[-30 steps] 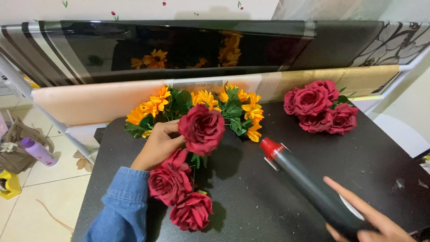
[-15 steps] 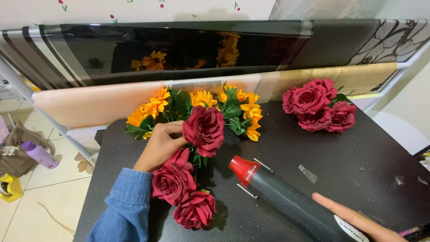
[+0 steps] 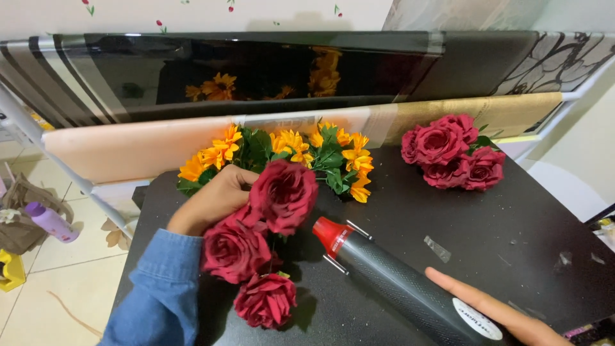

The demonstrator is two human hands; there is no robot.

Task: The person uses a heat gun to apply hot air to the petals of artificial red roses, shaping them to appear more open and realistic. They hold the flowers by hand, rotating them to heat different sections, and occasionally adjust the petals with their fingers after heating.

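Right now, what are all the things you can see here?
Red fabric roses by the hand: three, dark red, on the black table, front left.
Red rose bunch: one cluster, dark red, table's far right.
Orange and yellow flowers: one bunch with green leaves, table's back edge.
Heat gun: one, black with red nozzle, pointing at the roses.
Black table: one, scuffed.
Purple bottle: one, on the floor, left.
Left hand: blue sleeve, gripping the rose stems.
Right hand: holding the heat gun.
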